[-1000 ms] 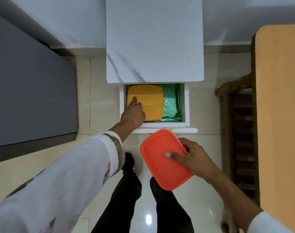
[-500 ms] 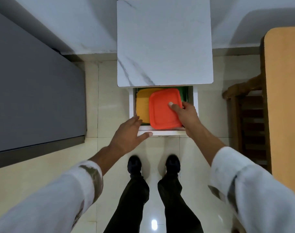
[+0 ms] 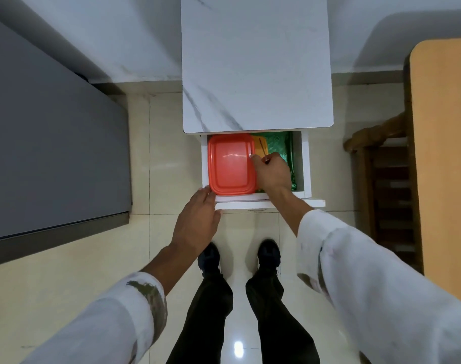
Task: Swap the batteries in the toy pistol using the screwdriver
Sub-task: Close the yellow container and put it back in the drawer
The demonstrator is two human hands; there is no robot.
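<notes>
Your right hand point(image 3: 272, 172) pinches the screwdriver point(image 3: 262, 148) just beside the red box point(image 3: 230, 164)'s right edge; left hand point(image 3: 196, 219) flat at the drawer point(image 3: 276, 204)'s front-left corner; green liner point(image 3: 279, 144) bare rightward.

Red lid point(image 3: 230, 164) out of right hand point(image 3: 272, 174), into drawer point(image 3: 305, 166)

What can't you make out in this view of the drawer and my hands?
Head view only.
- Red container contents: its lid covers them.
- Orange container: mostly under the red one and the right hand.
- Thin dark rod pinched by that hand: too small to identify.
- Drawer back: under the marble top.
</notes>
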